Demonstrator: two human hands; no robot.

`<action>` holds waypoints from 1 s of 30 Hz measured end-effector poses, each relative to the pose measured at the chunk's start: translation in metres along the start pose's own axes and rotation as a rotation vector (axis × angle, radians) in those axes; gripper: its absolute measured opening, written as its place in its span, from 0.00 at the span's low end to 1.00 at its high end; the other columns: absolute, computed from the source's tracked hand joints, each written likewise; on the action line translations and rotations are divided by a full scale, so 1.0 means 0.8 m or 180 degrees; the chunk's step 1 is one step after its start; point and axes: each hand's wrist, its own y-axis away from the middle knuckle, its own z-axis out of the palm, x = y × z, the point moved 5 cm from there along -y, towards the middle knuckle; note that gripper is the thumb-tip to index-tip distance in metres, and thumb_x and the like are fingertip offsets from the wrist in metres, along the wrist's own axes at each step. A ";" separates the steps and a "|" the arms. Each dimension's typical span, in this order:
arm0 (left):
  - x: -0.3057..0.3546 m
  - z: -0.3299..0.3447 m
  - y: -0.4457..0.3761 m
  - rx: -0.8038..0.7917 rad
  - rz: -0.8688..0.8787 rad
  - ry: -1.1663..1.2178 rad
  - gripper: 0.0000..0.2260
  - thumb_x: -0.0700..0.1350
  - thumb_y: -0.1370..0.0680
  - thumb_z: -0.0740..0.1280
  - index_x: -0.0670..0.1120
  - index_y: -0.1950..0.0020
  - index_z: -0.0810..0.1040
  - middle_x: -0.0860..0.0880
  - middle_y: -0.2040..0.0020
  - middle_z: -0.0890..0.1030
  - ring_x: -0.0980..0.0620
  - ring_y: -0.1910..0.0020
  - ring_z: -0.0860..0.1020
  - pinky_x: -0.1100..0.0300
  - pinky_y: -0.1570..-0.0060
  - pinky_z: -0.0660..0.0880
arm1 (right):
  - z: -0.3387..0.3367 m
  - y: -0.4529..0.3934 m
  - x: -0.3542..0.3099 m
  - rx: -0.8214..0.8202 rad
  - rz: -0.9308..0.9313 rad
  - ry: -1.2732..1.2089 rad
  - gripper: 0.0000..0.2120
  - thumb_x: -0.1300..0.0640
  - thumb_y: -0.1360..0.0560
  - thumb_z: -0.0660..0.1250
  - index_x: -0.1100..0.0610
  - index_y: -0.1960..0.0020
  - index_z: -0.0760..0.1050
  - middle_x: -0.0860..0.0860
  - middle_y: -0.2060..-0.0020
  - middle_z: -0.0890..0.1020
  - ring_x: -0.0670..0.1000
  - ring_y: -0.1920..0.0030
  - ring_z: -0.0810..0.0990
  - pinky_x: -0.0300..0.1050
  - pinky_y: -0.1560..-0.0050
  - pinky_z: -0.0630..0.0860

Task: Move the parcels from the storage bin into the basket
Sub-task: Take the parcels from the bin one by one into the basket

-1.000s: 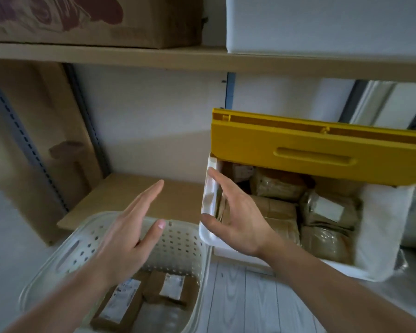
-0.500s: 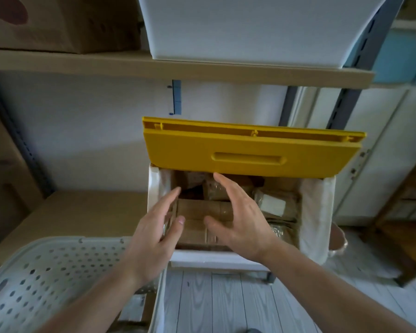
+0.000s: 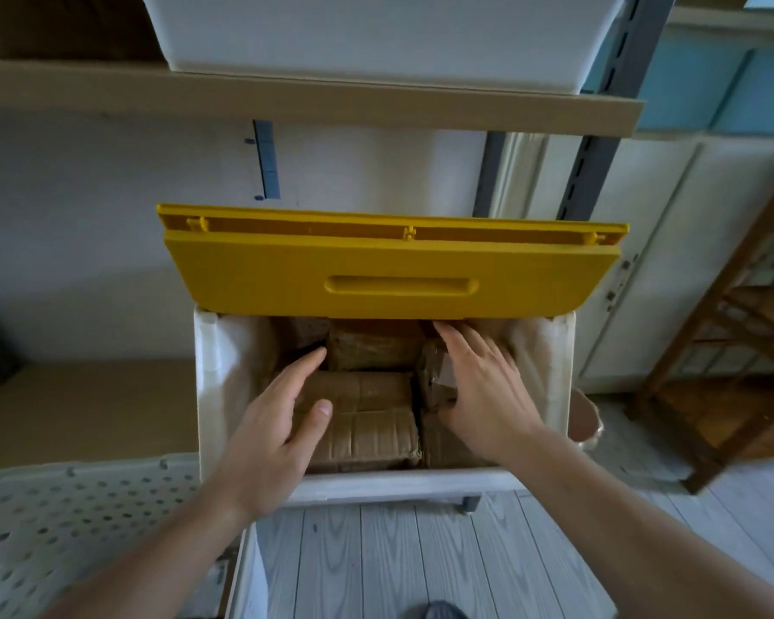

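A white storage bin (image 3: 421,484) with a raised yellow lid (image 3: 389,279) stands in front of me, packed with several brown taped parcels (image 3: 367,422). My left hand (image 3: 278,422) reaches into the bin's left side, fingers straight, over a parcel. My right hand (image 3: 483,386) lies on the parcels at the right, fingers spread, touching one with a white label (image 3: 445,373). Neither hand grips anything. The white perforated basket (image 3: 63,520) sits at the lower left; its inside is mostly out of view.
A wooden shelf (image 3: 309,100) runs overhead with a white box (image 3: 376,33) on it. A lower shelf board (image 3: 86,404) lies left of the bin. A wooden rack (image 3: 733,350) stands at the right. Grey plank floor (image 3: 398,560) lies below.
My view turned right from the basket to the bin. Both hands moved forward from above the basket into the bin and now reach the parcels.
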 end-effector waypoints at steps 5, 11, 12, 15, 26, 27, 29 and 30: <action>-0.005 0.015 -0.007 -0.0164 0.0009 -0.0094 0.30 0.65 0.22 0.56 0.60 0.20 0.60 0.66 0.23 0.64 0.68 0.24 0.60 0.53 0.23 0.63 | 0.016 -0.012 0.030 -0.0242 0.0210 0.0386 0.52 0.61 0.29 0.74 0.50 0.17 0.43 0.52 0.19 0.56 0.56 0.19 0.55 0.53 0.21 0.54; -0.004 0.035 -0.008 -0.0442 0.0129 -0.0408 0.28 0.61 0.18 0.57 0.58 0.19 0.58 0.66 0.22 0.61 0.74 0.25 0.55 0.66 0.25 0.56 | 0.018 -0.018 0.032 -0.0124 0.0159 0.0586 0.46 0.54 0.31 0.76 0.48 0.20 0.55 0.50 0.25 0.67 0.56 0.22 0.62 0.58 0.25 0.60; -0.006 0.037 -0.008 -0.0483 0.0117 -0.0466 0.28 0.59 0.18 0.58 0.58 0.19 0.57 0.66 0.22 0.60 0.74 0.25 0.55 0.69 0.26 0.55 | 0.016 -0.018 0.033 -0.0092 0.0143 0.0612 0.45 0.53 0.32 0.76 0.48 0.21 0.58 0.49 0.26 0.69 0.55 0.24 0.64 0.57 0.26 0.62; -0.011 0.039 -0.006 -0.0554 0.0071 -0.0600 0.26 0.54 0.17 0.60 0.58 0.19 0.57 0.64 0.22 0.61 0.69 0.24 0.57 0.68 0.27 0.56 | 0.012 -0.017 0.033 -0.0017 0.0075 0.0648 0.43 0.51 0.34 0.77 0.47 0.23 0.62 0.48 0.29 0.73 0.55 0.27 0.69 0.57 0.28 0.64; -0.011 0.052 -0.005 -0.0785 0.0056 -0.0930 0.28 0.54 0.16 0.60 0.53 0.18 0.56 0.58 0.19 0.56 0.62 0.21 0.54 0.66 0.25 0.53 | 0.003 -0.003 0.037 0.0179 -0.0044 0.0542 0.42 0.51 0.35 0.76 0.48 0.23 0.66 0.48 0.31 0.75 0.57 0.30 0.71 0.56 0.34 0.70; -0.011 0.054 -0.005 -0.0833 0.0057 -0.0970 0.28 0.55 0.16 0.59 0.53 0.18 0.55 0.58 0.18 0.55 0.62 0.21 0.53 0.66 0.25 0.52 | 0.002 -0.002 0.037 0.0197 -0.0050 0.0500 0.42 0.52 0.35 0.76 0.49 0.23 0.66 0.49 0.31 0.76 0.57 0.30 0.71 0.56 0.35 0.71; -0.011 0.057 -0.004 -0.0894 0.0096 -0.1058 0.28 0.55 0.16 0.59 0.53 0.18 0.55 0.58 0.18 0.54 0.61 0.20 0.51 0.67 0.26 0.50 | -0.001 -0.001 0.036 0.0355 -0.0120 0.0467 0.41 0.51 0.36 0.76 0.50 0.24 0.68 0.49 0.33 0.77 0.57 0.32 0.73 0.58 0.36 0.73; -0.010 0.059 -0.004 -0.0901 0.0143 -0.1108 0.28 0.54 0.16 0.60 0.53 0.18 0.55 0.57 0.18 0.53 0.61 0.20 0.50 0.68 0.26 0.48 | -0.005 -0.001 0.034 0.0517 -0.0188 0.0500 0.41 0.50 0.37 0.76 0.50 0.25 0.69 0.49 0.34 0.77 0.57 0.33 0.74 0.59 0.39 0.74</action>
